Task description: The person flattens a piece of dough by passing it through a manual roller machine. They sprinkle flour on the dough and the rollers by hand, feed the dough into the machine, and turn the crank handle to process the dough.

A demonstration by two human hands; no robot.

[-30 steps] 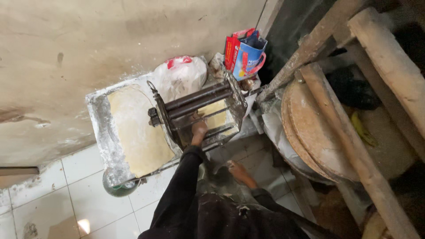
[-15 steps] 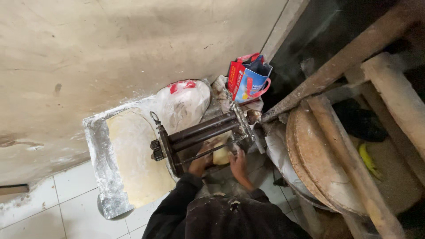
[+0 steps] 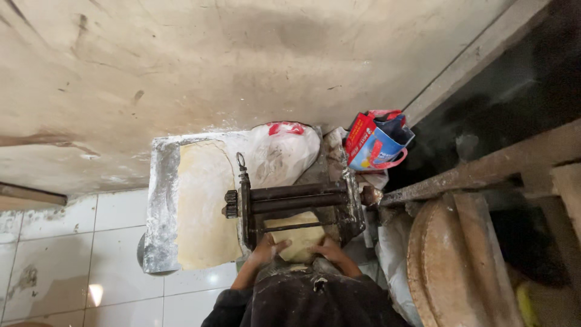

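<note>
A metal tray (image 3: 158, 206) is lying at the left, dusted with flour, and a flattened dough sheet (image 3: 203, 206) is lying on it with its long axis running away from the person toward the wall. Just right of the tray, a dark iron roller press (image 3: 296, 203) is standing with its two rollers lying crosswise, left to right, between upright side frames.

A pale dough piece (image 3: 299, 233) is sitting at the near side of the press, below the rollers and directly ahead of both hands. Its longer side is running parallel to the rollers, so it is presenting broadside to the gap.

The left hand (image 3: 263, 249) is resting against the near left edge of the dough piece, fingers spread and pressing on it rather than closed around it. The right hand (image 3: 331, 249) is doing the same at the near right edge, fingers laid flat. Both hands are equally near; neither is leading. Whether the fingertips are curling under the dough cannot be told from this view.

Behind the press a white plastic bag (image 3: 281, 151) is leaning at the wall. Further right a red and blue bag (image 3: 375, 142) is standing open, and round wooden boards (image 3: 454, 260) are stacked at the far right.
</note>
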